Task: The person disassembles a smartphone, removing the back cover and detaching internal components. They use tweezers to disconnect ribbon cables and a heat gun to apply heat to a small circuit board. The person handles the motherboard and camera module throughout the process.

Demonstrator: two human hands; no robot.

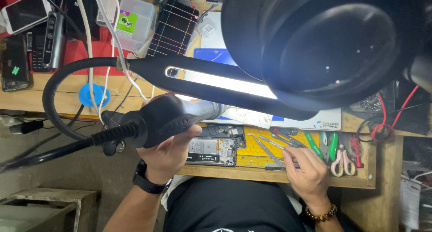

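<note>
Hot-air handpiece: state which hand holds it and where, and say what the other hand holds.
The left hand grips the hot-air handpiece around its black body. The right hand pinches metal tweezers near their rear end.

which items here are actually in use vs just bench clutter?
In use: left hand holding hot-air gun; right hand on tweezers; opened phone on yellow mat.

Lying about: pliers, plastic box, spare phones, blue tape roll.
</note>
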